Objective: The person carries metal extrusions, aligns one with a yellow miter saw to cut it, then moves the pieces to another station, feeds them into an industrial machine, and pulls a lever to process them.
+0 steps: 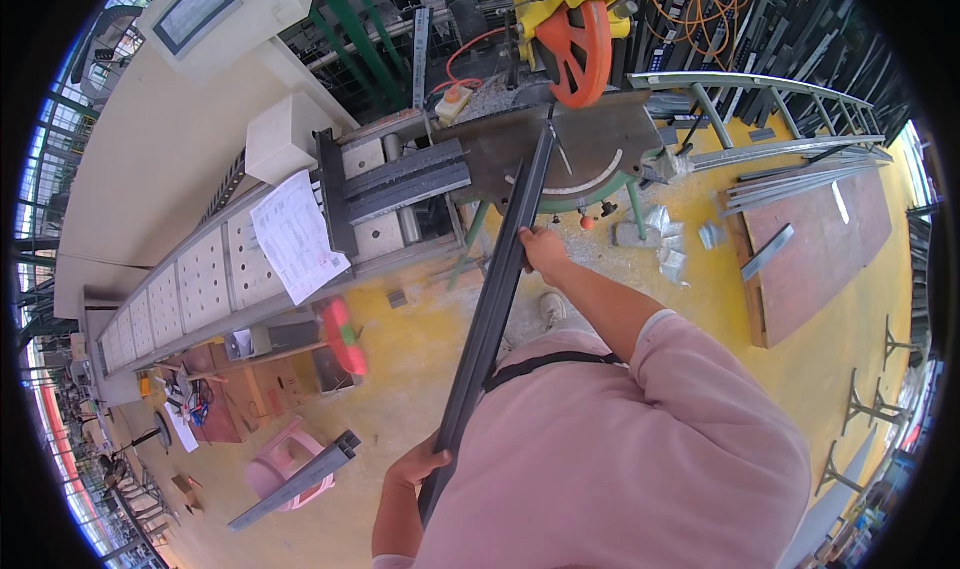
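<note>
A long dark grey metal profile (pixel 489 314) runs slantwise across the view, its far end resting on the saw table (pixel 590 134) beneath the miter saw. My right hand (pixel 543 250) is closed around its right side, partway along. Lower down, my left hand (pixel 415 464) grips the profile near my body, thumb on top. The saw has a yellow body and an orange blade guard (pixel 577 54), raised over the table. Just left of the table, two short dark profiles (pixel 410 181) lie on the long feed bench (pixel 210 279). My body hides the profile's near end.
A printed paper sheet (pixel 297 237) hangs on the bench. A pink stool (pixel 290 464) with short profiles (pixel 295 481) on it stands lower left. To the right are a metal ladder (pixel 770 154) and a brown board (pixel 810 239) with thin strips. A control panel (pixel 200 14) is at upper left.
</note>
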### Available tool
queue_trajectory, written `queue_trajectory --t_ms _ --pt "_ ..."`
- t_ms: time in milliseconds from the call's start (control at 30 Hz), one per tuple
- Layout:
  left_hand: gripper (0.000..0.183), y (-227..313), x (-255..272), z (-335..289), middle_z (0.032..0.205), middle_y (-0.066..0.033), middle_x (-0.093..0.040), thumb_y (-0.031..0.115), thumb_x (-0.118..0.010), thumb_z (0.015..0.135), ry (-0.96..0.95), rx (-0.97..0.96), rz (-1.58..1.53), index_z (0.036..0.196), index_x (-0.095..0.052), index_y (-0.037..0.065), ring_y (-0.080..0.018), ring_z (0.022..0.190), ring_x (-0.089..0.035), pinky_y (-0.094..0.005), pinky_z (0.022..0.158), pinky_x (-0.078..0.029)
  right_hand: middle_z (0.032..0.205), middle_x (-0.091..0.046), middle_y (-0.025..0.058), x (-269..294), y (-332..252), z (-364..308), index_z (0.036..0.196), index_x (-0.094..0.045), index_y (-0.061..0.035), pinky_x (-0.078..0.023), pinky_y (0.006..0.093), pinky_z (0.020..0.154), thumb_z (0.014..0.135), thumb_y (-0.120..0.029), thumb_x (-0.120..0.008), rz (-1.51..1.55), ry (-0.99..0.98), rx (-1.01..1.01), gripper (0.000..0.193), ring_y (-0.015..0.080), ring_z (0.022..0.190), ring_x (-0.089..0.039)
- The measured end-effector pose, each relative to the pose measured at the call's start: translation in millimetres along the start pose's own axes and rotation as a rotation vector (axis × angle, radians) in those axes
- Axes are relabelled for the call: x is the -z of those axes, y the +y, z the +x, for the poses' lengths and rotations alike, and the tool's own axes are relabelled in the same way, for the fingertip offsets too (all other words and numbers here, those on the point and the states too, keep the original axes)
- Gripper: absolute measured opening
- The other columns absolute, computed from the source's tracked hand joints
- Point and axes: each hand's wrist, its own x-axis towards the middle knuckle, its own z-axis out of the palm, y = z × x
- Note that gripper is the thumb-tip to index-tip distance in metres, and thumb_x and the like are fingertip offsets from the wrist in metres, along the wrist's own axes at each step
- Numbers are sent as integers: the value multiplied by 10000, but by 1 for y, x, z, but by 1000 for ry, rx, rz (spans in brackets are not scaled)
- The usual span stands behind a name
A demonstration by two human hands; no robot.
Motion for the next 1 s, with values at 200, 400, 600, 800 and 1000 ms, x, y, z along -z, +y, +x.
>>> queue_trajectory --t_ms 200,400,600,800,1000 --pt "860 6 14 39 1368 -100 -538 390 -752 880 -79 -37 -17 1533 -343 8 -201 1233 -481 -343 1065 -383 804 -734 158 -17 15 -82 992 -661 48 -490 337 513 1035 -300 -444 76 -482 -203 413 221 585 -660" --pt "807 30 11 68 1343 -144 -558 402 -711 915 30 78 122 1515 -357 -6 -217 1235 -497 -355 1043 -408 904 -769 141 -13 39 -67 1000 -690 11 -436 309 518 1037 -312 -427 -61 -715 -177 418 182 628 -666" --pt "723 82 -13 99 1169 -157 -651 416 -702 894 207 135 280 1408 -472 -38 -217 1045 -609 -342 937 -479 923 -776 99 -5 37 -41 1000 -707 -9 -457 330 561 1033 -343 -442 -141 -581 -70 427 171 656 -674" --pt "705 93 -6 132 1119 -153 -676 473 -686 887 198 90 332 1348 -537 -38 -211 1006 -624 -336 902 -491 934 -743 156 55 -41 -53 1111 -687 -11 -530 431 773 994 -359 -506 -666 -384 308 410 311 826 -700" --pt "609 95 -12 120 1075 -82 -674 442 -665 942 219 122 172 1357 -534 16 -162 891 -638 -316 796 -534 924 -695 192 181 -290 -141 967 -690 -30 -550 446 747 951 -308 -615 -721 883 1461 288 385 897 -673"
